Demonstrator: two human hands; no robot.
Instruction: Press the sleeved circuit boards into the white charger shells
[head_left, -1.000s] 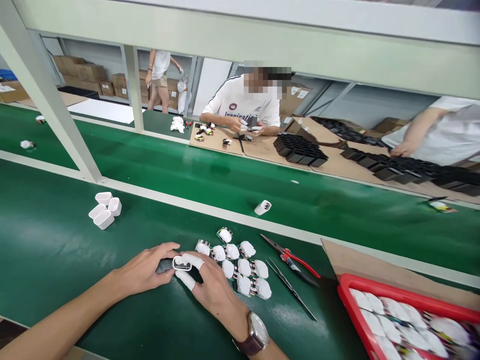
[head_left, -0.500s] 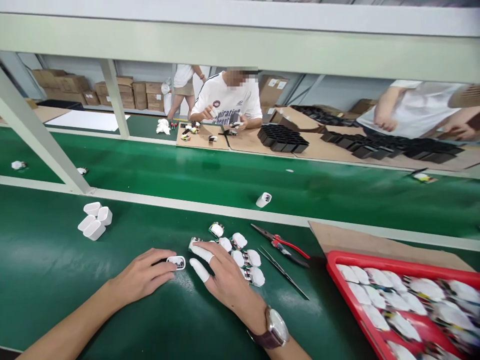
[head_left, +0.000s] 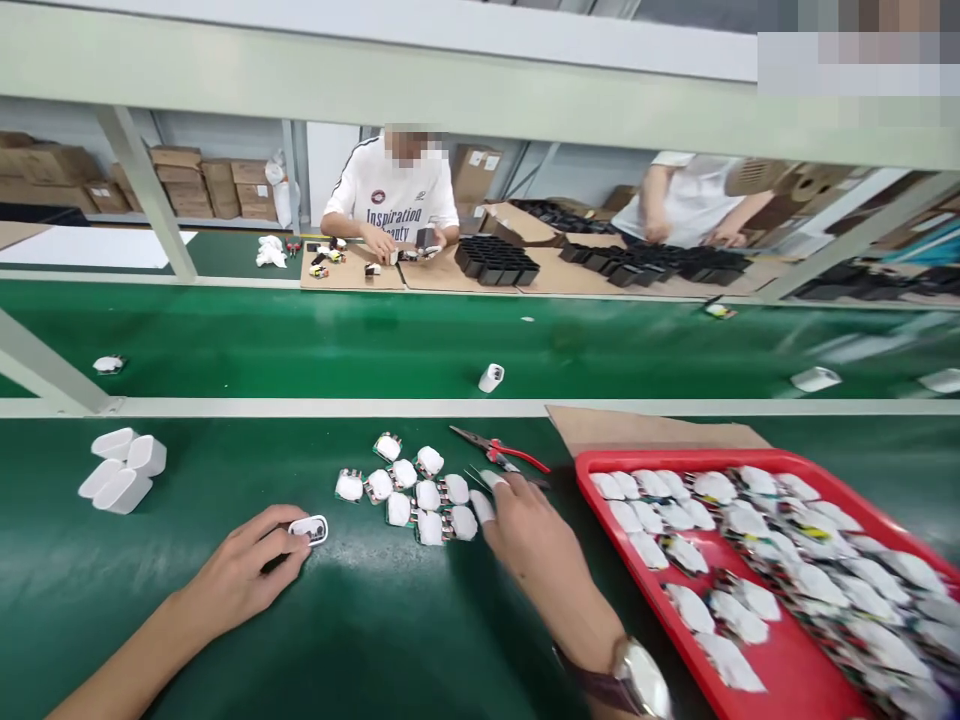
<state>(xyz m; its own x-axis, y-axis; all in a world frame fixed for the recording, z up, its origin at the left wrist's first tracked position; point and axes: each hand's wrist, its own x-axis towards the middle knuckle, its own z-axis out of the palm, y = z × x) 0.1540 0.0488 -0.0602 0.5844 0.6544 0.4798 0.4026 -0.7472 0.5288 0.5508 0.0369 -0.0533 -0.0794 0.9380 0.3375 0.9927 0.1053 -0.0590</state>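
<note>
1. Head view: the left grip (head_left: 251, 562) grasped a white casing (head_left: 308, 530) between thumb and fingers, its open end facing the camera; a loose pinch could have let it slip.
2. The right grip (head_left: 538, 537) hovered over the tweezers (head_left: 478, 475); whether it had closed on them could not be told.
3. Padded circuit boards (head_left: 429, 527) lay between both grips, just beside the right thumb; a careless sweep might have scattered them.
4. Beyond the grips, a white shirt (head_left: 394, 193) read "Inspiration"; the carton labels (head_left: 492, 162) were illegible.
</note>
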